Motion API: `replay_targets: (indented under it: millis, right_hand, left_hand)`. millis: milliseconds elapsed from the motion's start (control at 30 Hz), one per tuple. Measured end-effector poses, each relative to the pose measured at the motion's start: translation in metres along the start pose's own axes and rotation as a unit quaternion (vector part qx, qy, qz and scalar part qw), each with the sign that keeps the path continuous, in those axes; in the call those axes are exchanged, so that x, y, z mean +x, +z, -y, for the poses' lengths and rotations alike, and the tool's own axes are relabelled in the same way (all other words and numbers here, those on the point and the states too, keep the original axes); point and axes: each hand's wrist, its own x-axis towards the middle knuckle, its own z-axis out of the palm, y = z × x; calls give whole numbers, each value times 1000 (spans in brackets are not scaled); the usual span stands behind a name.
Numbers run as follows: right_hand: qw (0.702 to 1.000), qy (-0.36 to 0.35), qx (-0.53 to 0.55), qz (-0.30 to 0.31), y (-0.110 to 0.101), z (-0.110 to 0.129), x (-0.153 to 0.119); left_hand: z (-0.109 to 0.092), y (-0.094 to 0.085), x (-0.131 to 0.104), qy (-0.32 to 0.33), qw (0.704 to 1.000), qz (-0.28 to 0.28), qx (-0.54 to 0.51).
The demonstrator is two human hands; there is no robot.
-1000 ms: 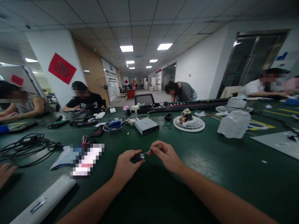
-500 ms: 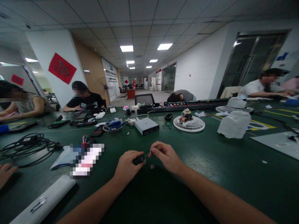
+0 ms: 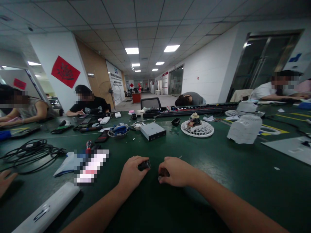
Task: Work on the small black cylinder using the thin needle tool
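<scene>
My left hand is closed around a short black cylinder whose open, metallic-rimmed end faces right. Just across from it, my right hand is lowered to the tabletop, fingers curled and thumb tucked in. At its fingertips is a small greyish part, mostly hidden by the fingers. A thin light rod sticks out past the back of the right hand; whether the palm holds its other end is hidden.
Ahead on the green table sit a grey disc drive, a small black tray and a white fan grille. Left are coiled black cables, a screwdriver and a long white case. Another person's hand rests far left.
My right hand has moved away from the cylinder's open end, down to the small part on the table, and turned palm down. My left hand still holds the cylinder in place.
</scene>
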Motion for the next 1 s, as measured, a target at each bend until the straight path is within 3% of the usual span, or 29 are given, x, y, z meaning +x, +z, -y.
replay_targets:
  millis: [67,200,333,567,767,1000]
  right_hand:
    - [1000,1,10,5,5,-2,3]
    - [996,-29,16,-78,14,-4,12]
    - [986,-6,49,-157,22,-2,17]
    - [973,-48,71,-216,25,-1,18]
    - [969,-44,137,-202,24,-2,18]
    - [967,-54,114,-220,24,-1,16]
  left_hand:
    - [1,1,0,-4,1000,8,1]
    - [0,1,-1,3,999,40,1]
    - [-1,0,-3,45,997,52,-15]
    - [-1,-3,-4,100,992,54,-60]
    - [0,-2,-6,95,991,50,-77]
    - [2,-1,-8,147,985,39,-82]
